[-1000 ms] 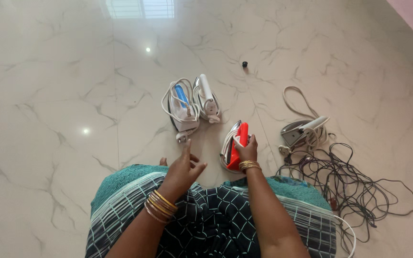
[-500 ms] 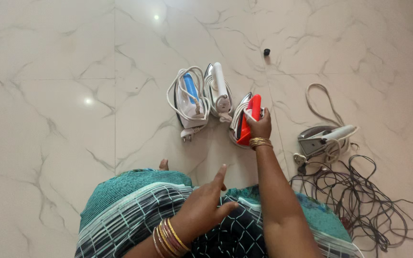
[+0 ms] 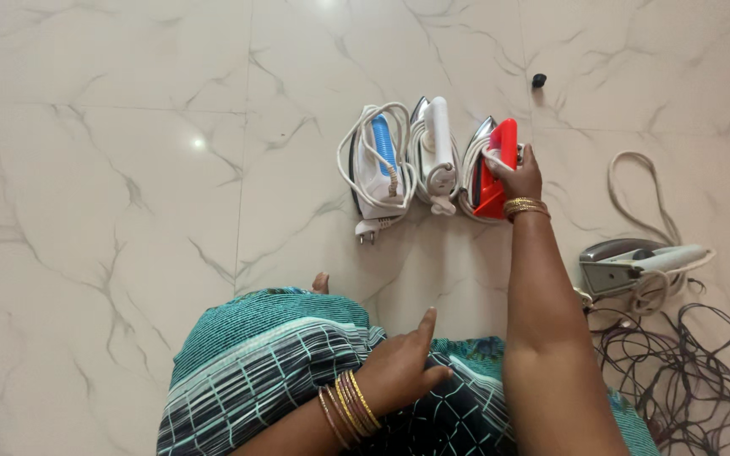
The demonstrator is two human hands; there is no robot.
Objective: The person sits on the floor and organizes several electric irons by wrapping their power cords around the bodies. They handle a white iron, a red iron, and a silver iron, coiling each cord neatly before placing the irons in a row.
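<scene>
From the head camera, looking down: three clothes irons stand in a neat row on the shiny marble floor (image 3: 111, 194). The blue-handled iron (image 3: 375, 169) is first, then the white iron (image 3: 434, 156), and both have their white cords wrapped around them. The red-handled iron (image 3: 493, 169) is last in the row, just beside the white one, and it looks as if it is being lined up with them. The right hand (image 3: 517, 176) is closed around its smooth red plastic handle, with the cord looped under the fingers. The left hand (image 3: 403, 371) holds nothing; it rests on the lap, fingers loose and one finger pointing out.

So three irons look sorted (a tidy line, nose up). One grey iron (image 3: 635, 263) lies apart on the right, its pale cord (image 3: 640, 190) loose in a loop. Beside it is a messy pile of thin dark wires (image 3: 686, 371). A small black knob (image 3: 539, 80) sits alone farther up the floor.
</scene>
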